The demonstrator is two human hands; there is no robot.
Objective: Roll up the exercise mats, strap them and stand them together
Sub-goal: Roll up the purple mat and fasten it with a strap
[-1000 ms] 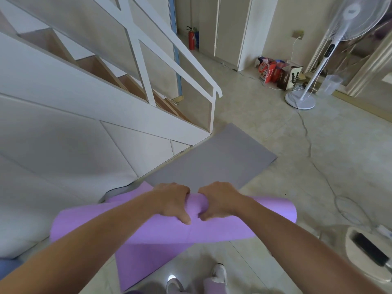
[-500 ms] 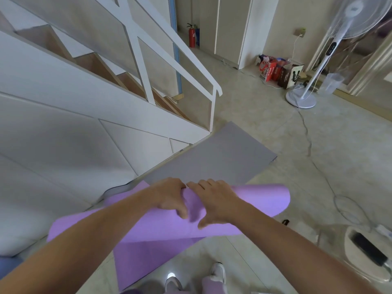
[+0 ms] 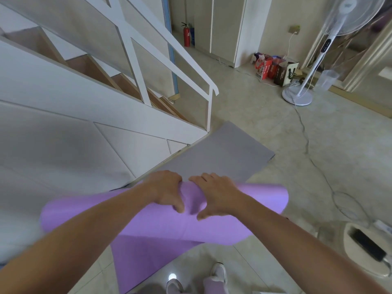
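A purple exercise mat (image 3: 265,200) is partly rolled into a thick tube held above the floor, its loose end hanging down toward my feet. My left hand (image 3: 165,190) grips the roll's middle, fingers curled over the far side and thumb on the near side. My right hand (image 3: 216,194) sits right beside it, fingers over the top and thumb pressing the front. A grey mat (image 3: 222,153) lies flat on the floor beyond the roll, next to the staircase base.
A white staircase (image 3: 84,115) with a railing fills the left. A standing fan (image 3: 297,96) and its cable, bags (image 3: 273,67) and a fire extinguisher (image 3: 186,36) stand at the back. A white device (image 3: 364,247) sits on the floor at the right.
The roll has turned and shifted slightly left and away. Both hands regripped: the right hand's fingers opened over the top half a second ago and now wrap the roll again.
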